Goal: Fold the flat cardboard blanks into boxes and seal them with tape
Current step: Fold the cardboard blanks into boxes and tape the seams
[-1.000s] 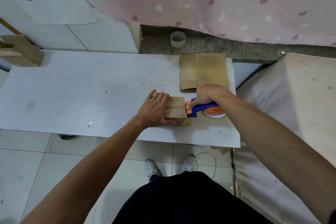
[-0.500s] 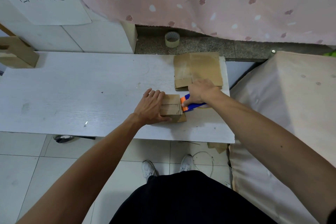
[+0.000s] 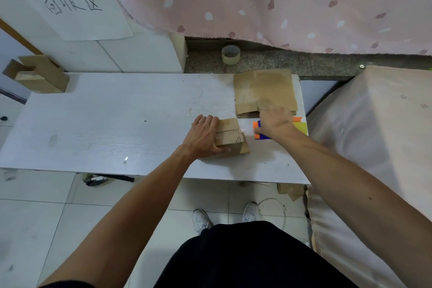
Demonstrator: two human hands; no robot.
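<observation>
A small folded cardboard box (image 3: 230, 137) stands on the white table (image 3: 117, 124), with a strip of clear tape along its top seam. My left hand (image 3: 202, 137) holds its left end, fingers over the top and thumb along the front face. A blue, orange and yellow tape dispenser (image 3: 261, 134) lies on the table just right of the box. My right hand (image 3: 275, 121) is blurred above it, fingers stretched out and not wrapped round it. A stack of flat cardboard blanks (image 3: 264, 89) lies behind that hand.
A roll of tape (image 3: 231, 54) sits on the stone ledge behind the table. Folded boxes (image 3: 37, 75) stand at the table's far left corner. A covered block (image 3: 374, 135) borders the table's right edge. Cardboard scraps (image 3: 289, 190) and a wire lie on the tiled floor.
My right hand has drawn the dispenser rightward away from the box and loosened its grip on it. My left hand has stayed on the box.
</observation>
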